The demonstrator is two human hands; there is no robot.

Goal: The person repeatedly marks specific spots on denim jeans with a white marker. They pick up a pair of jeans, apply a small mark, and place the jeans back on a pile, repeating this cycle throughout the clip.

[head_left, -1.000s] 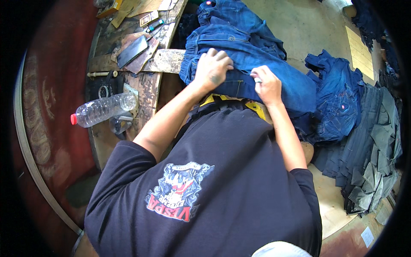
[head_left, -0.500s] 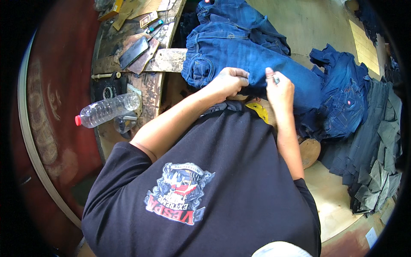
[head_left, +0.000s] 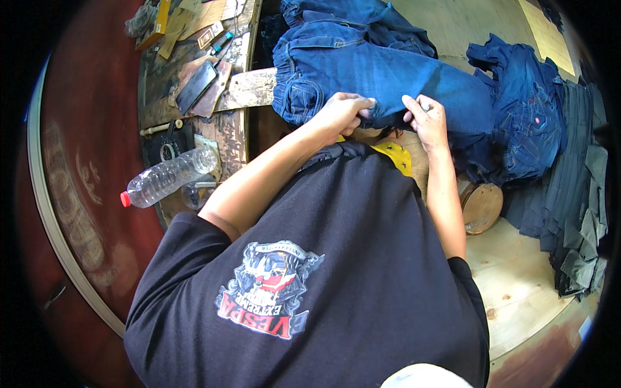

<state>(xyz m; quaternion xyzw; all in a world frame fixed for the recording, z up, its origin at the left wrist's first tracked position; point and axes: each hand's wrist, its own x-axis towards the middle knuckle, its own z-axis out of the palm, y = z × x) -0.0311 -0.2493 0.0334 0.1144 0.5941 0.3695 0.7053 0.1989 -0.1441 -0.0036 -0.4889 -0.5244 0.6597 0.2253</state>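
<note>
A pair of blue denim jeans (head_left: 401,74) with an elastic waist lies stretched sideways in front of me, its waistband to the left. My left hand (head_left: 346,113) is closed in a pinch on the near edge of the leg. A little to the right, my right hand (head_left: 427,119) pinches the same edge, thumb toward the left. A small dark spot shows at its fingers, too small to name. Cloth and fingers hide the fingertips. Beyond the leg's far end sits a crumpled heap of dark blue denim (head_left: 527,123).
At left, a worn wooden table (head_left: 236,139) bears a phone (head_left: 196,86), a lighter (head_left: 223,43) and a small box. A clear plastic bottle (head_left: 165,178) with a red cap lies at its near end. Grey-green cloth (head_left: 569,187) hangs at right, beside a round wooden piece (head_left: 482,208).
My right hand has turned and come down onto the jeans' near edge, beside my left hand, which keeps its pinch. The whole view has shifted slightly.
</note>
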